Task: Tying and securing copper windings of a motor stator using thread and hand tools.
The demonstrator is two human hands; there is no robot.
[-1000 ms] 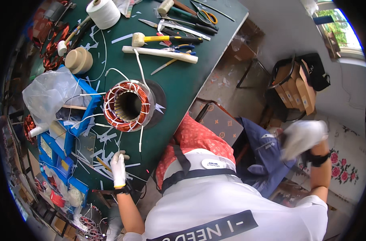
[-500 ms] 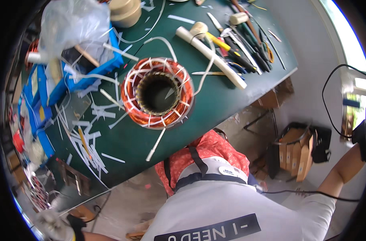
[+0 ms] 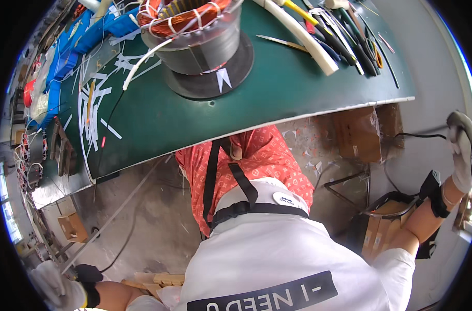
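Both of my arms are spread wide, away from the table. My left hand (image 3: 57, 285), in a whitish glove, is at the lower left edge; blur hides how its fingers lie. My right hand (image 3: 459, 153), gloved in white with greyish fingertips, is raised at the right edge, near a black cable (image 3: 422, 135). Its fingers are seen edge-on, and whether they grip anything is unclear. Neither hand touches the motor stator (image 3: 205, 57), which has copper windings (image 3: 194, 20) tied with white lacing and stands on a dark round base (image 3: 194, 90).
On the green table (image 3: 158, 129) lie white paper strips (image 3: 91, 111), a thick white tube (image 3: 308, 39) and several hand tools (image 3: 350, 46). Blue bins (image 3: 65, 62) are at the left. Cardboard boxes (image 3: 357, 135) stand under the table's right end, near a metal frame (image 3: 344, 179).
The view has shifted, so the table and stator appear higher up and the stator's side now shows. My right hand has come into view at the right edge.
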